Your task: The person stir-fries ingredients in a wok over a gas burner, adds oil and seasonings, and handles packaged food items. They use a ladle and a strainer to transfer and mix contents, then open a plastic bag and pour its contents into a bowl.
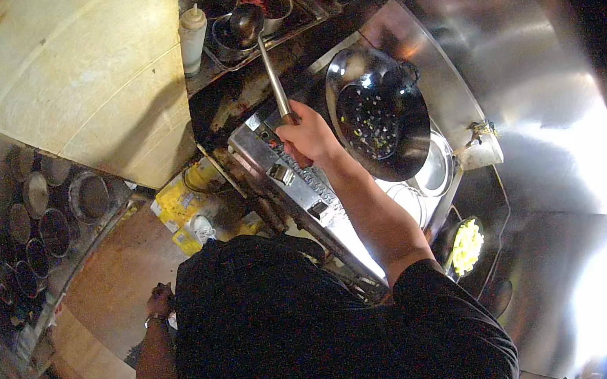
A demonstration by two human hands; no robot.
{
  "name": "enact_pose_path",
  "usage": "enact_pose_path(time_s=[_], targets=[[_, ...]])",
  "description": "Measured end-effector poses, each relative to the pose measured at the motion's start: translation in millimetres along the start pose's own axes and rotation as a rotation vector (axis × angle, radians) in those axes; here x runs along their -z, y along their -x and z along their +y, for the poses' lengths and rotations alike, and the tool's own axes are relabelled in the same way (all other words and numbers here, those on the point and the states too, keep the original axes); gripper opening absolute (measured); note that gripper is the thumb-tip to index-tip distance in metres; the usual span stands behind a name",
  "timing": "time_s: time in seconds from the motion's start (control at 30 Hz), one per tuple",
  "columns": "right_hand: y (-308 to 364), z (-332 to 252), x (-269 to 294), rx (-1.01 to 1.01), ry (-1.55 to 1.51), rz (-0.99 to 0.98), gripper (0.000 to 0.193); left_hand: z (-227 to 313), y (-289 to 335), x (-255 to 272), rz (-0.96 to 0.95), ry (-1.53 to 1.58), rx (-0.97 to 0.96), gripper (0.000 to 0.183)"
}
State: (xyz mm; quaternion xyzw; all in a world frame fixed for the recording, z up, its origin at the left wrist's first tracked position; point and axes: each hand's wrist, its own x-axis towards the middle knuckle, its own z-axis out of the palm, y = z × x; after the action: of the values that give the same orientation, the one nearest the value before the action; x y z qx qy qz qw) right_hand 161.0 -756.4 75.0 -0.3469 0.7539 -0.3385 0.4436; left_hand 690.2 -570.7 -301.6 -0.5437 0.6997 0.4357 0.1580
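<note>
My right hand (308, 135) is closed round the wooden handle of a long metal ladle (274, 75). The ladle's dark bowl (247, 26) hangs over the metal containers at the back. Right of this hand, a black wok (410, 121) sits tilted on the stove, with small pale and green bits (374, 124) scattered across its bottom. Low at my left side, my left hand (160, 300) has its fingers curled, a band on its wrist. What it holds, if anything, is too small and dark to make out.
A metal tray (322, 5) at the back carries round containers, one with red food. Beside it stands a squeeze bottle (193, 39). Chopped yellow-green food (467, 247) lies near a round metal pan (439, 166). Yellow packages (178, 209) are on the left; steel walls the right.
</note>
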Motion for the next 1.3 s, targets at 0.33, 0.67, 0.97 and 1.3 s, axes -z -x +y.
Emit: enact_pose_path(time_s=[0.33, 0.67, 0.97, 1.3], targets=[[3, -13, 10, -0.091, -0.287, -0.104, 0.012, 20, 2, 21, -0.038, -0.231, -0.062, 0.033], [65, 5, 86, -0.090, -1.344, -0.464, 0.050, 19, -5, 12, -0.121, -0.280, 0.011, 0.038], [236, 51, 213, -0.126, -0.907, 0.037, 0.055, 33, -50, 17, -0.088, -0.342, -0.121, 0.042], [256, 223, 239, -0.261, 0.537, 0.599, 0.067, 204, -33, 27, 0.313, 0.311, 0.178, 0.057]])
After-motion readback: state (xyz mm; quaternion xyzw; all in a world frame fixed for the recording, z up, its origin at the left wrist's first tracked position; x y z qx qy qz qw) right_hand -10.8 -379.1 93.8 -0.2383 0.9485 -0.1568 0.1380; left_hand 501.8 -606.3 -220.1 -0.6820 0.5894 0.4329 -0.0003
